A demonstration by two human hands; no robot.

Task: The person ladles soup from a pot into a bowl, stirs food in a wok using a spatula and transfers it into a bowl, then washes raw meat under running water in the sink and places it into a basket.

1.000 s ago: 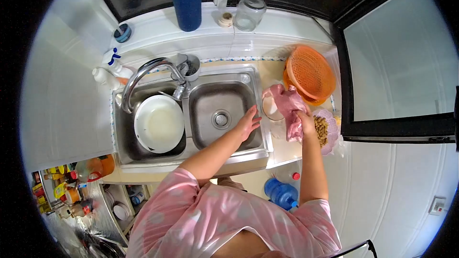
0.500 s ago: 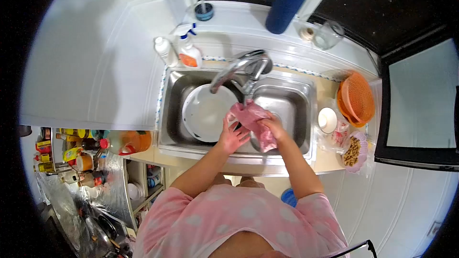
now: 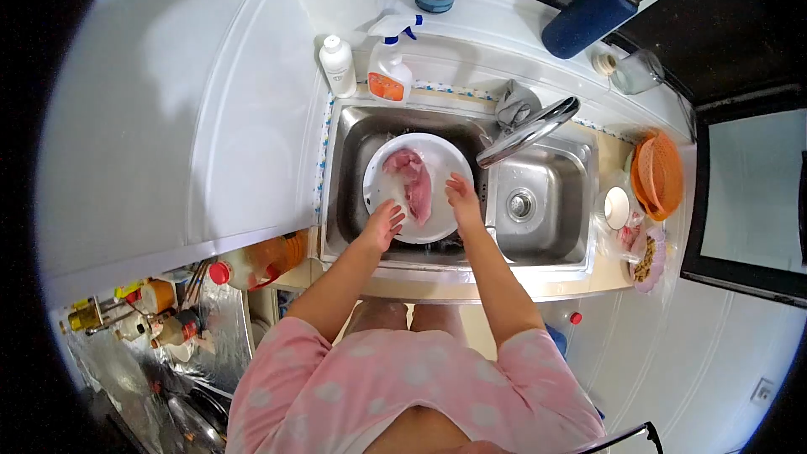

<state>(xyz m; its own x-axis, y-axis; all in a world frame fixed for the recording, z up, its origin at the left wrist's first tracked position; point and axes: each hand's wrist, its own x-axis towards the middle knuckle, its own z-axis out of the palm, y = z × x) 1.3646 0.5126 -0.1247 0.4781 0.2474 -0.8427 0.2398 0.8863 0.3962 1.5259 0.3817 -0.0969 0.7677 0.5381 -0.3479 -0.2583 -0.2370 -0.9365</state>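
A piece of raw pink meat (image 3: 414, 185) lies in the white basin (image 3: 447, 151), which stands in the left sink bowl. My left hand (image 3: 385, 224) is at the basin's lower left rim, fingers apart and holding nothing. Over the basin's right side is my right hand (image 3: 461, 198), also empty, its fingers spread. The meat lies between the two hands, and neither seems to grip it. To the right, the chrome faucet (image 3: 530, 130) points over the divider between the bowls.
The right sink bowl (image 3: 551, 193) has a drain. Orange baskets (image 3: 660, 175), a white cup (image 3: 616, 208) and a pink dish (image 3: 651, 262) stand on the right counter. Behind the sink are a spray bottle (image 3: 390, 63) and a white bottle (image 3: 338, 67); a blue flask (image 3: 588, 17) stands on the sill.
The meat has moved from above the right counter, across the sink, into the white basin. My right hand has let go of it. The view has shifted left, and the faucet has swung right.
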